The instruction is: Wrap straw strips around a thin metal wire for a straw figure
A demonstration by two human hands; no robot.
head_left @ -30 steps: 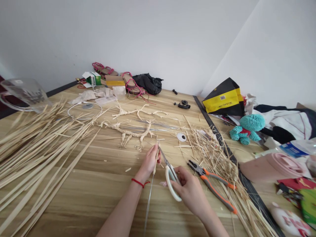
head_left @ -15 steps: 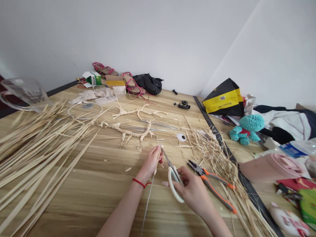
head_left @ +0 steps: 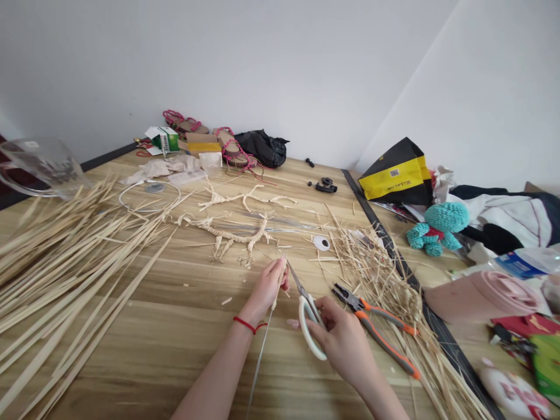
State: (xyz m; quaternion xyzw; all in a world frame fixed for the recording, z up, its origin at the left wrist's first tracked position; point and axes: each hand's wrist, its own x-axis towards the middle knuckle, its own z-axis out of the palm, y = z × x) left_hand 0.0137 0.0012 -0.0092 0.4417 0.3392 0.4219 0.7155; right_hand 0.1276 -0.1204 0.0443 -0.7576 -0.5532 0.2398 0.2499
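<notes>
Left hand (head_left: 268, 287), fingers pinching straw-wrapped wire (head_left: 274, 303), right hand (head_left: 343, 333), fingers gripping white-handled scissors (head_left: 303, 293), pliers (head_left: 363, 304) on the counter (head_left: 170, 356) at right

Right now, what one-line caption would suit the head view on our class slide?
Scissors in the right hand, straw-wrapped wire in the left hand, pliers lying nearby.

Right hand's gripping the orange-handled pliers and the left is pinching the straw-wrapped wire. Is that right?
Not quite: the head view shows the right hand holding the white-handled scissors; the orange-handled pliers lie loose beside it. The left hand does pinch the straw-wrapped wire.
</notes>
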